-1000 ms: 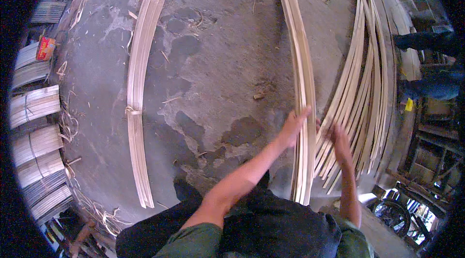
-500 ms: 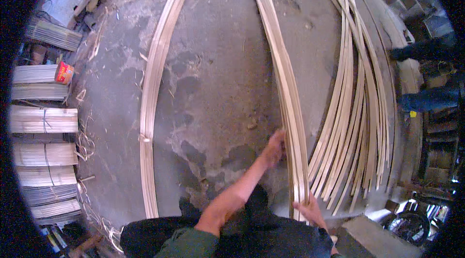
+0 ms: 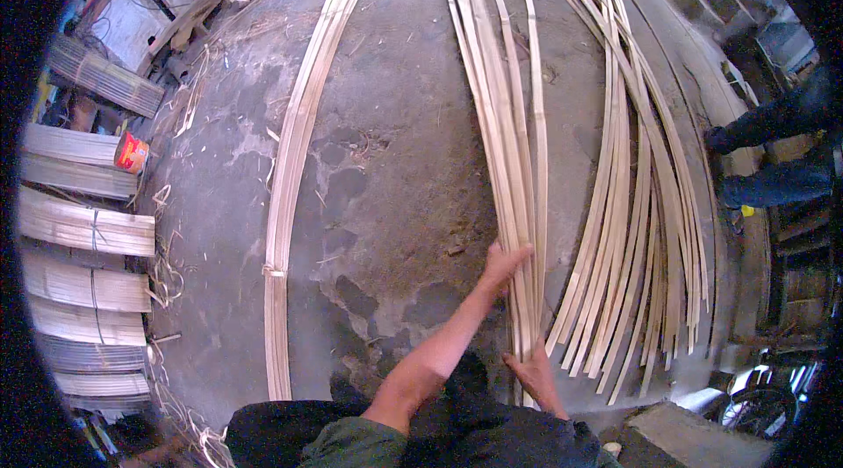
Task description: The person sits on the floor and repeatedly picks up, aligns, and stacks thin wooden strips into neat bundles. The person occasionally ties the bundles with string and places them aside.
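Left hand, off the strips half a second ago, now closed around them with the thumb over the top. Right hand wrapped round the near part, as before. So both grips now on the same lot.

Held strips: right of centre, running from the person's lap to the far edge. Far stretch was packed close; now splayed, gaps between, one or two standing apart on the right. Reads as a set loose at the far end, gathered only at the hands.

Well left on the floor, a tied bundle; right, a loose fan of more strips.

Unclear: far ends of the held strips, cut off by the frame; right-hand fingers, mostly hidden; strip count; near tips, lost against dark clothing.
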A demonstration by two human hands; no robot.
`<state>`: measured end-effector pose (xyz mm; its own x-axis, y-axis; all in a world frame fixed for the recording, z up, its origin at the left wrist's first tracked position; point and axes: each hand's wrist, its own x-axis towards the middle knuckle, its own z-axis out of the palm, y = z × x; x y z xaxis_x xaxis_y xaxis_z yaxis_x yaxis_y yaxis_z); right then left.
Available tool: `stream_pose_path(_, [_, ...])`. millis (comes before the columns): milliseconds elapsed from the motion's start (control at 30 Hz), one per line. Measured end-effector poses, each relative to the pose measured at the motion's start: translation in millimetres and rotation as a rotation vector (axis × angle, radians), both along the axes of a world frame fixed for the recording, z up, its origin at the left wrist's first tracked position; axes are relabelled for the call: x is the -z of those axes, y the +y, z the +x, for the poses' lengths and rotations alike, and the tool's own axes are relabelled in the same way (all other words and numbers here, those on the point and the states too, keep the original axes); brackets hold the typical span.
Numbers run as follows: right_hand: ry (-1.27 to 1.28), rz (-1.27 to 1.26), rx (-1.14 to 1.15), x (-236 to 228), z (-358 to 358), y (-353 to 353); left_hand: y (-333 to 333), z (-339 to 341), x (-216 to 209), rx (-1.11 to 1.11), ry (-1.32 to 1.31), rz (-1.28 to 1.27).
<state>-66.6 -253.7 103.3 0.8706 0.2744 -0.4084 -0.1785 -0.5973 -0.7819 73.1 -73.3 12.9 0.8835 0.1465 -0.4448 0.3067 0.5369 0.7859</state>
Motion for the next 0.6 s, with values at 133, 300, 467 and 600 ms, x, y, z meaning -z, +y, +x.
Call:
stream_pose_path(133, [-0.026,-0.276,-0.065,-14.5,27.2,24.3,26.2,27.1,-27.8,0.026,-0.024,-0.279])
stream_pose_path(300, [-0.001,-0.444,-0.148,-56.2,50.5,50.2,14.6,-3.7,13.4,0.158,-0.174,-0.629])
stream_pose_path(467, [-0.336,-0.298,-0.389,-51.8,24.7,16.2,-15.5,-38.8,-26.5,0.164,-0.058,-0.972])
stream_pose_path(600, [0.298,-0.064,-0.049,-29.1,4.8,-12.4,-18.5,-39.5,-26.4,0.133,-0.192,-0.973])
